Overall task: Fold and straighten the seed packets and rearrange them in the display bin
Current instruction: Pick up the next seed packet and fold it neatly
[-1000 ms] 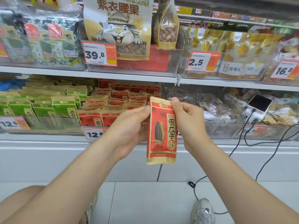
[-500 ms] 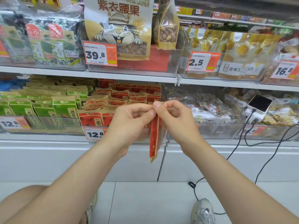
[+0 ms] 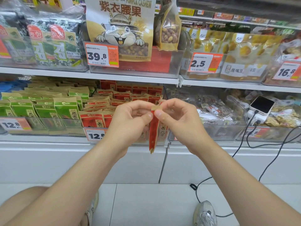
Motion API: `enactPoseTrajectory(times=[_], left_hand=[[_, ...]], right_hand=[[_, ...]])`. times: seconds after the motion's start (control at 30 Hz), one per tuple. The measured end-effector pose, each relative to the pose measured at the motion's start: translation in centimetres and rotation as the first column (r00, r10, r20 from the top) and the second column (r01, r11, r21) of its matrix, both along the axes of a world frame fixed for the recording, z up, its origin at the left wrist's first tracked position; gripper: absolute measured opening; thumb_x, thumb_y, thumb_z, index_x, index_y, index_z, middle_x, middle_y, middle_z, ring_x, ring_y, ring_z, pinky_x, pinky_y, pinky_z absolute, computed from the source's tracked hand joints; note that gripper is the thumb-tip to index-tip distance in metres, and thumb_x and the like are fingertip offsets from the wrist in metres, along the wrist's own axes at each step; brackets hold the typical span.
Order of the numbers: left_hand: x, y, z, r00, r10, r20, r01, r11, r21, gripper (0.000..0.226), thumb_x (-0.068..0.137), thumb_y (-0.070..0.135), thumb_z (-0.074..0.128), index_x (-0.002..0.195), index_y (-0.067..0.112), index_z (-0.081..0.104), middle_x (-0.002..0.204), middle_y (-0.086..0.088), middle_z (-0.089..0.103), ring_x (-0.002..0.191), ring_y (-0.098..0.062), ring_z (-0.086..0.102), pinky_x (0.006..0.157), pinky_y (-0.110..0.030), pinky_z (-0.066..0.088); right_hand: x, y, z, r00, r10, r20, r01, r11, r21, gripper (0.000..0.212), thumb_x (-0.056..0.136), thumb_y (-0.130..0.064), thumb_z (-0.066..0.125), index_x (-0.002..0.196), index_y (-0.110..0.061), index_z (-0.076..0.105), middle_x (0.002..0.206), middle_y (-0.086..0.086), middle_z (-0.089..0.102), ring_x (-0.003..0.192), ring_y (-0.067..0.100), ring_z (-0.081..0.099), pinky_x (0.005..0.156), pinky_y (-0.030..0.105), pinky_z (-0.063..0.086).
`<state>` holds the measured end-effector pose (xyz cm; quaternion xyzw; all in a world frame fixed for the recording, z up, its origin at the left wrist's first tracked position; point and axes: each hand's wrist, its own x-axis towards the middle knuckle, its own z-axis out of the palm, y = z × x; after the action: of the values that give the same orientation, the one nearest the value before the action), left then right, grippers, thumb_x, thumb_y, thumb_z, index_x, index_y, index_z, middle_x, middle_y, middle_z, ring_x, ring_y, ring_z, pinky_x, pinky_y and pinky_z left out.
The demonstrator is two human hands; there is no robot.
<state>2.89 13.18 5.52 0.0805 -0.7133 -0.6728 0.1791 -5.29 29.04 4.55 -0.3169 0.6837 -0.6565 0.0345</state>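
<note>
A red seed packet (image 3: pixel 154 132) hangs edge-on in front of the lower shelf, folded narrow along its length. My left hand (image 3: pixel 132 118) and my right hand (image 3: pixel 177 116) both pinch its tan top edge, thumbs nearly meeting. Behind them the clear display bin (image 3: pixel 97 126) holds several red seed packets (image 3: pixel 123 97) in rows. My hands hide the bin's right front part.
Green seed packets (image 3: pixel 44 110) fill the bin to the left. A bin of mixed snack bags (image 3: pixel 210 108) stands to the right, with a phone (image 3: pixel 261 104) on a charger and black cables (image 3: pixel 267 162) trailing to the floor. Cashew bags (image 3: pixel 120 26) stand on the upper shelf.
The packet faced me flat a second ago. Both hands have come together at its top and folded it lengthwise, so it now hangs edge-on.
</note>
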Motion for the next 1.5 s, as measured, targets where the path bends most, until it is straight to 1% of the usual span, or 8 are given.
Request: enactPoseTrajectory(times=[0.23, 0.47, 0.6, 0.77, 0.9, 1.1, 1.33, 1.5], left_hand=[[0.4, 0.1, 0.2, 0.999, -0.027, 0.045, 0.027, 1.000, 0.008, 0.026, 0.089, -0.008, 0.070, 0.080, 0.016, 0.075, 0.099, -0.020, 0.078, 0.091, -0.029, 0.074, 0.097, -0.059, 0.060], [0.5, -0.4, -0.1, 0.996, -0.089, -0.002, 0.089, 0.995, -0.050, 0.021, 0.097, -0.005, 0.071, 0.097, 0.014, 0.079, 0.094, -0.004, 0.078, 0.091, -0.018, 0.076, 0.080, -0.031, 0.064], [0.4, -0.2, 0.0, 0.997, -0.050, -0.056, 0.045, 0.995, -0.089, 0.023, 0.101, -0.003, 0.069, 0.106, 0.017, 0.079, 0.094, -0.002, 0.082, 0.090, -0.018, 0.080, 0.078, -0.031, 0.066], [0.1, -0.4, 0.4, 0.999, 0.016, -0.041, -0.012, 0.995, 0.096, 0.027, 0.100, -0.004, 0.068, 0.119, 0.014, 0.076, 0.103, -0.006, 0.083, 0.098, -0.025, 0.081, 0.081, -0.039, 0.065], [0.0, -0.8, 0.7, 1.000, 0.005, -0.008, -0.005, 0.999, 0.040, 0.025, 0.095, 0.007, 0.079, 0.117, 0.015, 0.073, 0.100, -0.001, 0.083, 0.094, -0.021, 0.081, 0.078, -0.034, 0.065], [0.6, -0.1, 0.1, 0.996, -0.022, 0.088, 0.057, 0.905, -0.422, 0.011, 0.094, 0.027, 0.082, 0.084, 0.022, 0.082, 0.075, 0.007, 0.079, 0.070, -0.007, 0.076, 0.074, -0.033, 0.064], [0.4, -0.7, -0.1, 0.995, 0.048, 0.083, -0.023, 0.961, -0.277, 0.015, 0.099, 0.017, 0.076, 0.086, 0.020, 0.084, 0.076, -0.003, 0.080, 0.075, -0.020, 0.081, 0.080, -0.047, 0.067], [0.0, -1.2, 0.0, 0.995, 0.056, 0.085, -0.035, 0.973, -0.228, 0.019, 0.093, 0.037, 0.079, 0.082, 0.021, 0.078, 0.081, -0.006, 0.080, 0.081, -0.029, 0.080, 0.081, -0.055, 0.066]], right_hand=[[0.5, 0.4, 0.1, 0.998, 0.067, -0.008, -0.067, 0.997, 0.038, 0.014, 0.089, 0.010, 0.080, 0.086, -0.002, 0.074, 0.143, 0.018, 0.066, 0.143, -0.001, 0.052, 0.111, 0.027, 0.053], [0.0, 0.8, 0.0, 0.998, 0.069, 0.000, -0.069, 0.998, 0.004, 0.017, 0.089, 0.008, 0.080, 0.084, -0.007, 0.074, 0.143, 0.018, 0.066, 0.146, 0.005, 0.051, 0.108, 0.027, 0.055], [0.0, 0.9, -0.1, 0.999, 0.044, -0.024, -0.043, 0.997, 0.060, 0.014, 0.087, -0.001, 0.087, 0.093, -0.002, 0.074, 0.127, 0.004, 0.076, 0.133, -0.002, 0.062, 0.107, 0.032, 0.057], [0.0, 0.7, -0.1, 0.998, 0.030, 0.046, -0.039, 0.973, 0.229, 0.022, 0.095, -0.027, 0.084, 0.094, -0.008, 0.072, 0.102, 0.014, 0.080, 0.098, 0.035, 0.079, 0.093, 0.061, 0.061], [-0.2, 0.6, 0.1, 0.994, -0.045, 0.104, 0.025, 0.982, 0.188, 0.023, 0.099, -0.032, 0.078, 0.087, -0.012, 0.080, 0.095, 0.014, 0.079, 0.085, 0.020, 0.072, 0.091, 0.046, 0.061], [-0.8, 0.6, -0.3, 0.969, -0.118, 0.218, 0.088, 0.986, 0.144, 0.030, 0.101, -0.034, 0.075, 0.084, -0.009, 0.078, 0.096, 0.014, 0.080, 0.089, 0.026, 0.072, 0.102, 0.062, 0.057], [-0.1, 0.9, 0.1, 0.997, -0.062, 0.047, 0.043, 0.939, 0.341, 0.043, 0.090, -0.043, 0.086, 0.082, -0.004, 0.067, 0.079, -0.002, 0.075, 0.070, 0.014, 0.067, 0.075, 0.041, 0.061], [0.2, 0.4, 0.2, 0.984, -0.019, 0.178, -0.020, 0.976, 0.215, 0.039, 0.100, -0.028, 0.077, 0.091, 0.008, 0.064, 0.096, 0.025, 0.077, 0.081, 0.024, 0.074, 0.068, 0.032, 0.062]])
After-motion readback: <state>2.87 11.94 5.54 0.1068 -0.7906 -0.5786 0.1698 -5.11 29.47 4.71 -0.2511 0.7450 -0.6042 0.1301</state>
